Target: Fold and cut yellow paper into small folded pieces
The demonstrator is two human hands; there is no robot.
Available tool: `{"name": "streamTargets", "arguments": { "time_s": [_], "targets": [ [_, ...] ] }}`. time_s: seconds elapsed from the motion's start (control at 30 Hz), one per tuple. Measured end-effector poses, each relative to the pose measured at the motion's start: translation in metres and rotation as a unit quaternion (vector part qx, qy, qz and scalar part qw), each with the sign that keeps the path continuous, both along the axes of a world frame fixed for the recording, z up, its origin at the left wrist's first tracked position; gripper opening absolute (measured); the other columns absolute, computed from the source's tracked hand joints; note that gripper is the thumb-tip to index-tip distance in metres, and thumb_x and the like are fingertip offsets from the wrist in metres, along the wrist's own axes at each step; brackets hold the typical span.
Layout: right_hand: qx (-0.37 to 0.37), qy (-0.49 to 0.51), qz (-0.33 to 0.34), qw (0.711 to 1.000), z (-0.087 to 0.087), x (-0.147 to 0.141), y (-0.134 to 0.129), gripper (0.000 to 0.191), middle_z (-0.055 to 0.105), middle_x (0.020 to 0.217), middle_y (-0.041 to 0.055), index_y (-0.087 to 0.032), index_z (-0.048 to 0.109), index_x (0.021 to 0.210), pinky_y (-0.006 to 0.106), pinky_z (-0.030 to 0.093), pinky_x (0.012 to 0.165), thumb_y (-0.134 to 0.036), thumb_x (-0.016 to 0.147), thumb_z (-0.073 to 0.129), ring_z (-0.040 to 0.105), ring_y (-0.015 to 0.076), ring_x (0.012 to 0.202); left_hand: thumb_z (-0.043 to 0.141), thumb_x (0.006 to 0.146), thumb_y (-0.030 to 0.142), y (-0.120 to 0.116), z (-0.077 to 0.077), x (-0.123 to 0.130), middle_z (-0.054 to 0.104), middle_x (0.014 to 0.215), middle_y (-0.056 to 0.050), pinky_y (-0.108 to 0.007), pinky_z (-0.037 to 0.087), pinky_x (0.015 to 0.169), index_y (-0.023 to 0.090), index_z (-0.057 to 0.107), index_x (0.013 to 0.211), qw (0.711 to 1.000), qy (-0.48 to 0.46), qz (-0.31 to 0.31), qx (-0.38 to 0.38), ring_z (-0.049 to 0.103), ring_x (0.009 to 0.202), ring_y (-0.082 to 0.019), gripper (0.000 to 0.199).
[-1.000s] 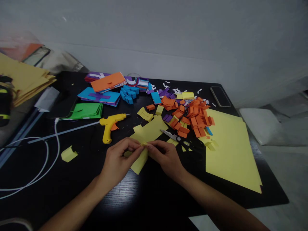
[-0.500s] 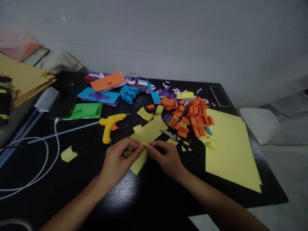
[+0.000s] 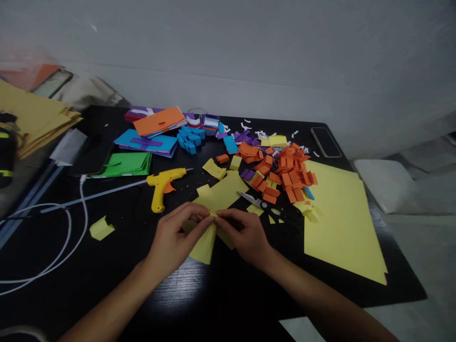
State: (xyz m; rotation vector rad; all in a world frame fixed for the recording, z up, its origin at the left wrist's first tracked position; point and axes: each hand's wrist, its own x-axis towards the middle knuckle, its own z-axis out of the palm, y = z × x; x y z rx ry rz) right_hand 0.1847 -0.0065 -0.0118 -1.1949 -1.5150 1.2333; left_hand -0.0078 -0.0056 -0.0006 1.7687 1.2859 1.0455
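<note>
1. Left hand point(image 3: 173, 235): thumb and forefinger closed in a pinch on the upper edge of the yellow paper point(image 3: 204, 244).
2. Right hand point(image 3: 251, 237): fingertips likewise closed on that edge, just beside the left ones; the paired grip probably keeps a small fold from springing open.
3. Yellow paper: between the hands, its lower part hanging toward the table point(image 3: 221, 308), presumably because only the top is gripped.
4. Glue gun point(image 3: 160, 187): on its side, nozzle pointing away from the left hand, which likely keeps the tip off the fingers.
5. Scissors point(image 3: 263, 205): beyond the right hand, handles to the right, seemingly within easy reach.
6. Yellow sheets point(image 3: 342, 232): flat at the right, partly under orange pieces point(image 3: 292, 173).
</note>
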Motion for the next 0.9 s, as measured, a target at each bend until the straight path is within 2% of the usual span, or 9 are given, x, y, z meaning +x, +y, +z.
{"name": "streamTargets", "arguments": {
  "time_s": [0.17,0.43,0.63,0.9],
  "targets": [
    [0.027,-0.019,0.008,0.999,0.002,0.0,-0.001,0.017,0.083,0.096,0.0047,-0.024,0.081,0.104,0.031,0.061,0.075,-0.033,0.094,0.07,0.077,0.0206,0.081,0.068,0.096,0.021,0.0,0.003,0.0,0.074,0.097,-0.004,-0.03,0.056,0.083,0.021,0.07,0.093,1.0,-0.004,-0.017,0.009,0.07,0.093,-0.018,0.004],
    [-0.015,0.017,-0.001,1.0,0.005,-0.001,-0.002,0.012,0.083,0.089,0.0037,-0.023,0.082,0.095,0.029,0.059,0.072,-0.03,0.091,0.074,0.077,0.0201,0.078,0.064,0.098,0.018,-0.003,0.001,0.0,0.071,0.098,-0.004,-0.029,0.056,0.08,0.021,0.067,0.097,0.999,0.008,-0.027,0.035,0.07,0.091,-0.018,0.005],
    [-0.002,-0.008,-0.002,1.0,0.009,0.0,-0.002,0.013,0.081,0.086,0.0037,-0.022,0.082,0.093,0.029,0.057,0.072,-0.03,0.092,0.072,0.075,0.0198,0.076,0.067,0.097,0.02,-0.002,0.004,0.0,0.073,0.093,-0.003,-0.028,0.057,0.078,0.022,0.069,0.095,0.999,0.015,-0.027,0.039,0.07,0.087,-0.017,0.003],
    [0.007,-0.024,0.002,1.0,0.01,0.0,0.0,0.02,0.079,0.084,0.0038,-0.021,0.079,0.093,0.029,0.055,0.071,-0.033,0.097,0.064,0.072,0.0187,0.074,0.069,0.096,0.022,0.003,0.005,-0.004,0.073,0.091,-0.001,-0.026,0.057,0.076,0.023,0.07,0.094,0.999,0.018,-0.05,-0.001,0.07,0.085,-0.016,0.002]
  ]
}}
